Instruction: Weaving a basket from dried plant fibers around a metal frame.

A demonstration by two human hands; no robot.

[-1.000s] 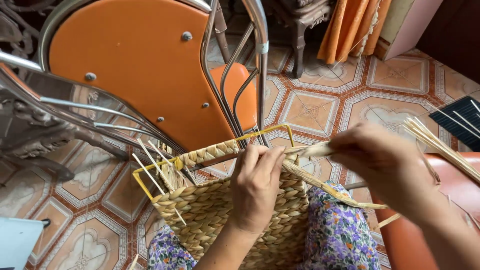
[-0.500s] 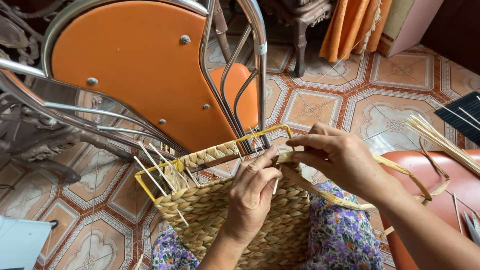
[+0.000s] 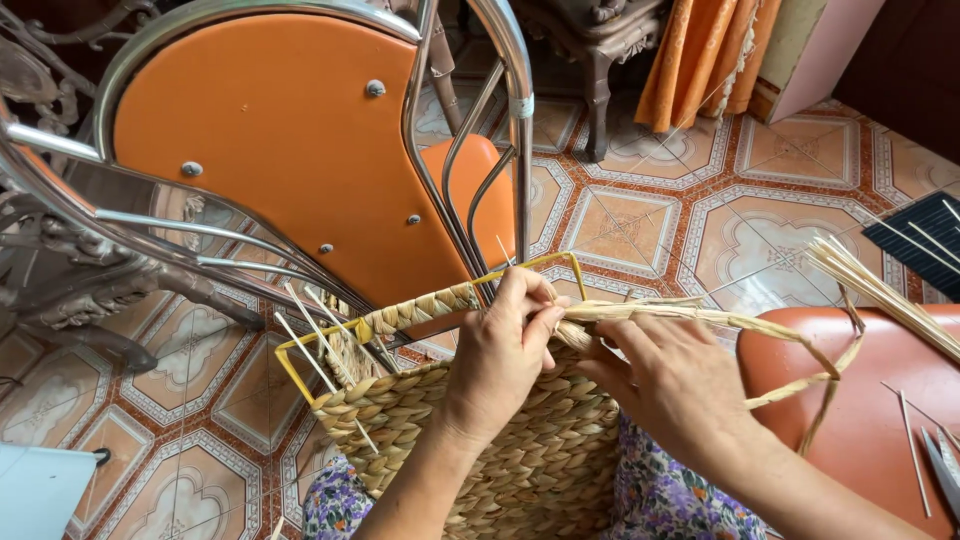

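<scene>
A half-woven straw basket (image 3: 500, 455) rests on my lap, built on a yellow wire frame (image 3: 300, 372) with thin white ribs sticking up. My left hand (image 3: 500, 350) pinches the braided rim near the frame's top wire. Just to its right, my right hand (image 3: 680, 385) lies on the basket's edge, fingers closed on a long straw strand (image 3: 700, 315). The strand runs right and loops down over an orange seat.
Stacked orange chairs with chrome tube legs (image 3: 300, 170) stand just beyond the basket. An orange padded seat (image 3: 860, 400) at right carries loose straw stalks (image 3: 880, 290), thin rods and scissors (image 3: 940, 470). The floor is patterned tile (image 3: 640, 215). A dark mat (image 3: 925, 240) lies far right.
My right hand has come in from the right and dropped onto the basket rim beside the left hand, drawing the strand with it. The left hand has stayed on the rim.
</scene>
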